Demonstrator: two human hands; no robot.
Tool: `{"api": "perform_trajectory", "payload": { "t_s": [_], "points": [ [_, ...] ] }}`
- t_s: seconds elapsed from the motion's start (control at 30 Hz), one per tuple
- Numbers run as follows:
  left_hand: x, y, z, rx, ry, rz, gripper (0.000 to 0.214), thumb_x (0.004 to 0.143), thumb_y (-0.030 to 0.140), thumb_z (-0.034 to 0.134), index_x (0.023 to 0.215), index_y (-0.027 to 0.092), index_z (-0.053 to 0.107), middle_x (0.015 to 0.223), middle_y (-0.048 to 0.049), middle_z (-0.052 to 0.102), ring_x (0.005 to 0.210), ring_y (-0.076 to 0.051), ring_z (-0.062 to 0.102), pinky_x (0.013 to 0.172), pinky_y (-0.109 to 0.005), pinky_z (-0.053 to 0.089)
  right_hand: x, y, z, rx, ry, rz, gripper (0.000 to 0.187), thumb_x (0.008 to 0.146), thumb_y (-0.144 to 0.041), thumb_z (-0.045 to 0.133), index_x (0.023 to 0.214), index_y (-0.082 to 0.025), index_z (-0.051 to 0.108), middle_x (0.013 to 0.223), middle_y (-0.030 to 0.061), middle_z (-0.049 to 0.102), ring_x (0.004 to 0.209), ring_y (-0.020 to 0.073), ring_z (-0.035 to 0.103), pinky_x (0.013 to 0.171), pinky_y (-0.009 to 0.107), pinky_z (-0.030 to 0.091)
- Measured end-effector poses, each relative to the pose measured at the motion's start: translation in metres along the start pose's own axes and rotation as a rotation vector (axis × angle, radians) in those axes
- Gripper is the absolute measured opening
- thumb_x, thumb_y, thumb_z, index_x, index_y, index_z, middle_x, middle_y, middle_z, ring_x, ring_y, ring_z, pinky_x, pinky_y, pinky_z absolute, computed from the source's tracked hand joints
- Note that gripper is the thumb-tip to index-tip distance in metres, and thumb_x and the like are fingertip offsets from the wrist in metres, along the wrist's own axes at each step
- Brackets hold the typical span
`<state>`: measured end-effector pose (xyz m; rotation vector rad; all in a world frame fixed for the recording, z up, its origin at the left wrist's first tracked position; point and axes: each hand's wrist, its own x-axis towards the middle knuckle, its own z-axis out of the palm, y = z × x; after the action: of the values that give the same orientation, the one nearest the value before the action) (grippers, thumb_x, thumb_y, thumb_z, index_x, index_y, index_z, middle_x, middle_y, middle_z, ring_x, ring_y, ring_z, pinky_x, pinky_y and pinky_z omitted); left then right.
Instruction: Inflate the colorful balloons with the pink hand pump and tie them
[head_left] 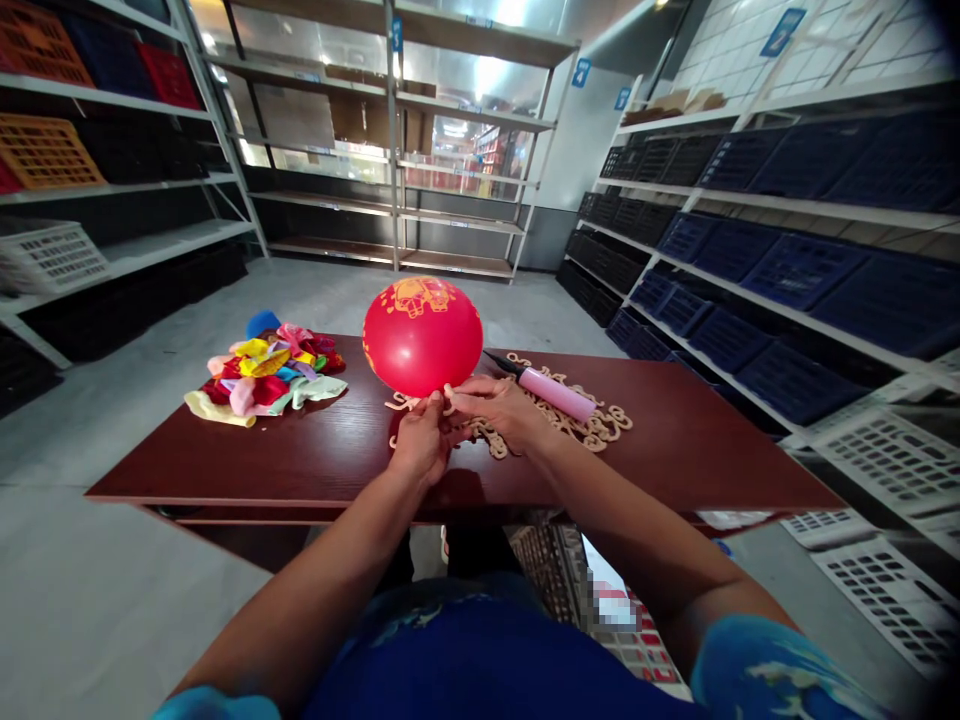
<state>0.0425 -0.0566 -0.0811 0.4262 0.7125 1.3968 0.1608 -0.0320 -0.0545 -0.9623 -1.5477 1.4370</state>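
A blown-up red balloon (421, 345) with yellow printed figures stands over the table, its neck end toward me. My left hand (424, 435) pinches at the bottom of the balloon, by the neck. Close beside it, my right hand (499, 405) has thumb and finger pressed together at the same neck. The neck itself is mostly hidden by my fingers. Right of my hands lies a pink hand pump (556, 393) with a black nozzle, on top of beige curly pieces (615, 420). More of these pieces show under and around my hands.
A heap of uninflated balloons (262, 375) in many colours lies on the left of the dark red-brown table (315, 470). Shelves with blue crates (806, 275) line the right, shelves with orange crates (49, 150) the left. A metal rack (394, 130) stands behind. Baskets sit below the table.
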Motion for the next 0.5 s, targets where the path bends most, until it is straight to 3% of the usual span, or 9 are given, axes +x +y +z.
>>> {"api": "perform_trajectory", "payload": {
  "t_s": [0.13, 0.3, 0.5],
  "points": [
    [-0.001, -0.004, 0.01, 0.074, -0.028, 0.034, 0.008, 0.076, 0.02, 0.057, 0.08, 0.014, 0.057, 0.059, 0.0005, 0.057, 0.046, -0.008, 0.051, 0.039, -0.017, 0.038, -0.003, 0.006, -0.001, -0.033, 0.074, -0.095, 0.016, 0.063, -0.032, 0.071, 0.075, -0.022, 0.067, 0.086, 0.0003, 0.06, 0.066, 0.0093, 0.056, 0.06, 0.026, 0.05],
    [0.001, -0.003, 0.02, 0.106, -0.101, 0.008, 0.007, 0.07, 0.017, 0.062, 0.071, 0.014, 0.056, 0.055, 0.0016, 0.05, 0.044, -0.005, 0.043, 0.036, -0.014, 0.029, -0.009, 0.003, -0.003, 0.161, 0.085, 0.012, 0.018, 0.062, -0.028, 0.071, 0.074, -0.021, 0.06, 0.069, -0.0032, 0.058, 0.058, 0.0095, 0.056, 0.052, 0.024, 0.05],
    [0.002, -0.007, 0.023, 0.203, -0.181, 0.027, 0.013, 0.075, 0.02, 0.061, 0.065, 0.015, 0.055, 0.05, 0.0028, 0.043, 0.043, -0.006, 0.038, 0.038, -0.016, 0.026, -0.017, 0.002, -0.013, 0.326, 0.069, 0.078, 0.016, 0.063, -0.02, 0.068, 0.073, -0.02, 0.055, 0.066, -0.0044, 0.06, 0.064, 0.0106, 0.058, 0.059, 0.024, 0.05]
  ]
}}
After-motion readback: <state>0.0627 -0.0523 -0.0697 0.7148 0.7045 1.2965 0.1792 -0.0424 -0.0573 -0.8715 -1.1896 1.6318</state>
